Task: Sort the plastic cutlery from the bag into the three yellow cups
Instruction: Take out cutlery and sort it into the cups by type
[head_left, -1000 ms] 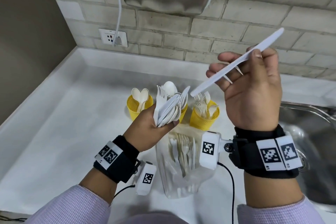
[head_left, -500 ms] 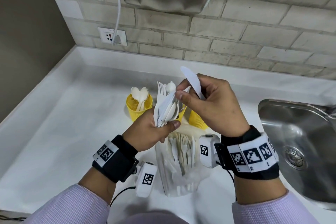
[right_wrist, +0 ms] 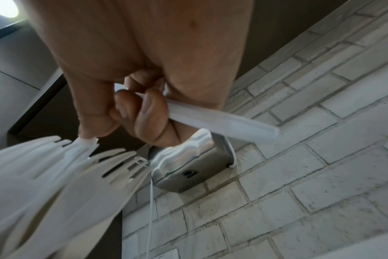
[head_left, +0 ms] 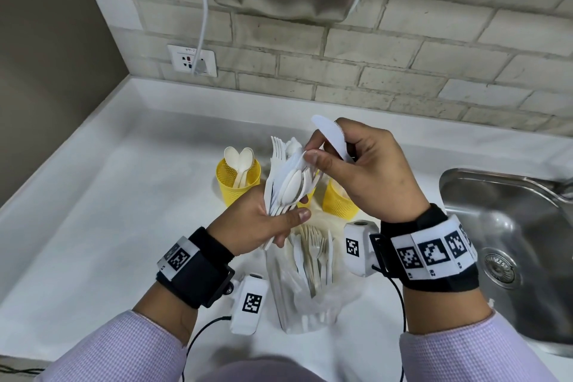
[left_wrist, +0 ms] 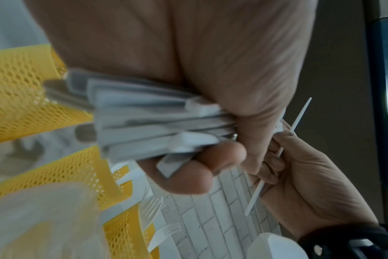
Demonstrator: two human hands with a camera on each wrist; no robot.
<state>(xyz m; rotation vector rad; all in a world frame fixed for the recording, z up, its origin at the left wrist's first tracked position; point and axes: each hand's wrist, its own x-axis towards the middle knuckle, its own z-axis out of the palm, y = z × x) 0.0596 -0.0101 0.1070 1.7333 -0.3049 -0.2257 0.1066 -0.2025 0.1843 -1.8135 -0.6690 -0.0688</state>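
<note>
White plastic filled the scene from left to right: the left cup held two spoons, the left hand gripped a fanned bundle of cutlery by its handles just above the middle cup, and the right hand worked at the bundle's top, with the right cup partly hidden beneath it. Nearer the person, the clear bag lay on the worktop with more forks and knives inside, and a steel sink sat at the far right.

To do this step well, it seemed wise to pinch one knife tip only, draw it straight along its length so the neighbours stayed put, and keep the left grip firm but not crushing.

Left fingers and thumb were curled tight round the handles. Right thumb and forefinger pinched a tip in the bundle, while the other right fingers were folded round a separate knife, its blade pointing up and away
</note>
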